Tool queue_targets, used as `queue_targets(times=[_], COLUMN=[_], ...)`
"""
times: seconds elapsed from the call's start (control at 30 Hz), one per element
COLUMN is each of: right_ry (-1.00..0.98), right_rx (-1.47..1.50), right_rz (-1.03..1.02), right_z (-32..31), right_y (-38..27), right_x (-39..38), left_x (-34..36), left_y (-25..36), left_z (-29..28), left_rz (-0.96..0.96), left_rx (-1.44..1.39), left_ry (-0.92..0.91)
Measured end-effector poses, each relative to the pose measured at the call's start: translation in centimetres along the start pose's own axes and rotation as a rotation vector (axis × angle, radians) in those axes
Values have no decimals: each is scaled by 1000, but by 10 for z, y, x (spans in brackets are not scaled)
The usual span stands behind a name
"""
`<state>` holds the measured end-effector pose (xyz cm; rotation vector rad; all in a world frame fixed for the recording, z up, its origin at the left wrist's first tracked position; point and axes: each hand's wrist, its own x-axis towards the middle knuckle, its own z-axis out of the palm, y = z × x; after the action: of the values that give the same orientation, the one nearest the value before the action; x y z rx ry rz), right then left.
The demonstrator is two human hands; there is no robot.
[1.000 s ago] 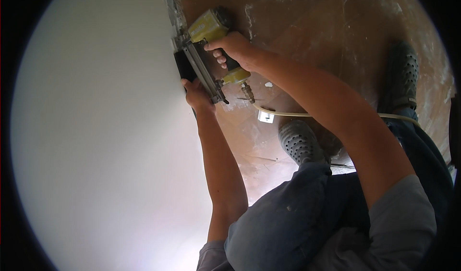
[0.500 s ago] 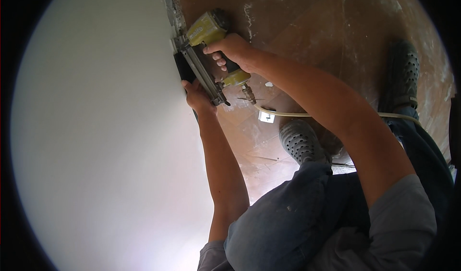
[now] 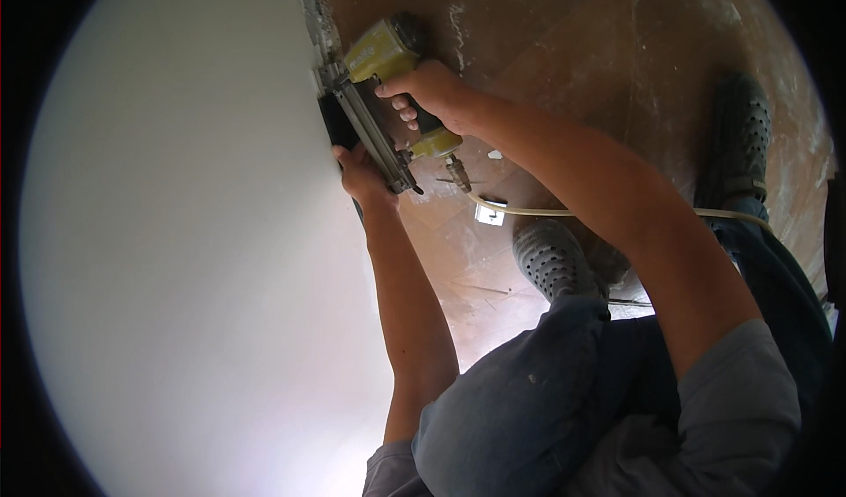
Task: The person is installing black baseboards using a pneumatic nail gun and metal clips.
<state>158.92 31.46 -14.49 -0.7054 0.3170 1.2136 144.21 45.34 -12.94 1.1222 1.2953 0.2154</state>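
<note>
My right hand [image 3: 427, 96] is wrapped around the grip of a yellow-green pneumatic nail gun [image 3: 377, 52]. The gun's nose touches a dark skirting board [image 3: 335, 120] at the foot of the white wall. Its long metal magazine [image 3: 374, 140] slants down toward me. Just below the nose, my left hand [image 3: 368, 180] closes on the skirting board and holds it against the wall; the magazine covers part of its fingers. A pale air hose [image 3: 538, 211] runs from the coupling [image 3: 456, 171] under the gun's handle and passes beneath my right forearm.
The white wall [image 3: 194, 233] fills the left side. Brown, dusty flooring [image 3: 564, 48] with white smears lies to the right. A small white object [image 3: 490, 213] lies by the hose. My grey perforated clogs [image 3: 553, 259] stand on the floor, one beside the hose and one farther right.
Almost nothing differs. The nail gun's head and my right hand have shifted very slightly; both hands keep their hold.
</note>
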Motion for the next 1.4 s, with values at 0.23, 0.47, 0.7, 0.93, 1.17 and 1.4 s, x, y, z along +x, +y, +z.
queue_targets(times=[0.23, 0.47, 0.7, 0.93, 1.17, 1.4], right_ry=[5, -7, 38, 117, -44, 102], right_rx=[-12, -15, 31, 17, -244, -1836], right_rz=[10, 3, 45, 147, 172, -292], right_z=[0, -1, -5, -1, 20, 18], right_y=[0, 0, 0, -19, -80, -76], right_x=[1, 3, 7, -27, -72, -77], left_x=[1, 1, 29, 23, -58, -110], left_y=[-2, -2, -18, -19, -54, -87], left_z=[-4, 0, -17, -24, -87, -131], left_rz=[-14, -3, 3, 68, 547, 538], left_rx=[69, 97, 70, -10, 957, 1379], left_ry=[-1, 7, 53, 175, 778, 892])
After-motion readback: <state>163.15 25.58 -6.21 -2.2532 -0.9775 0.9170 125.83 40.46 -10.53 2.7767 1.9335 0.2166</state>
